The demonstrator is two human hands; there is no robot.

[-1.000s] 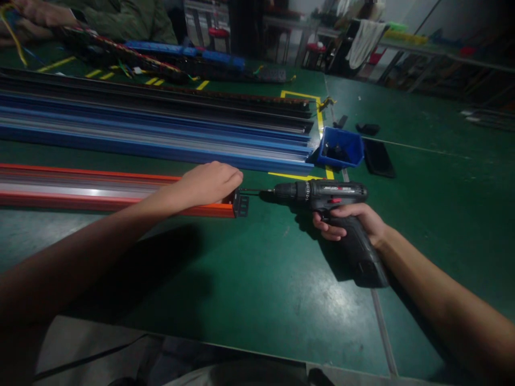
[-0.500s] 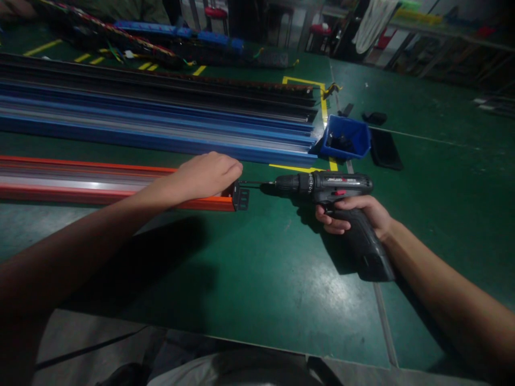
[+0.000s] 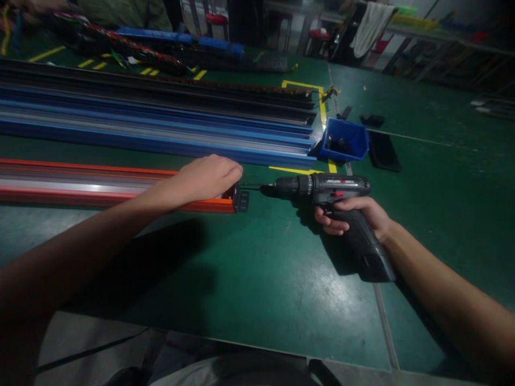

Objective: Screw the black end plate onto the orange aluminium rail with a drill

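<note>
My right hand [image 3: 358, 214] is wrapped round the grip of a black cordless drill [image 3: 341, 185], held level with its long bit [image 3: 255, 186] pointing left. The bit's tip reaches a black slotted end bracket [image 3: 241, 200] on the right end of a long orange channel profile [image 3: 213, 206]. Over that end lies my left hand [image 3: 213, 174], closed on the profile just behind the bracket. Its fingertips are hidden inside the channel, and whether they also touch the bracket cannot be seen.
Behind the orange profile lie long blue profiles [image 3: 257, 142] and black profiles [image 3: 241, 102]. A blue bin [image 3: 346, 153] with small dark parts stands at their right end, beside a black flat object [image 3: 385, 151]. Wire bundles [image 3: 132, 45] lie at the back, near another person's sleeve [image 3: 124, 13].
The view has shifted very slightly. Both hands, the drill and the orange profile keep practically the same positions, with the bit still at the bracket.
</note>
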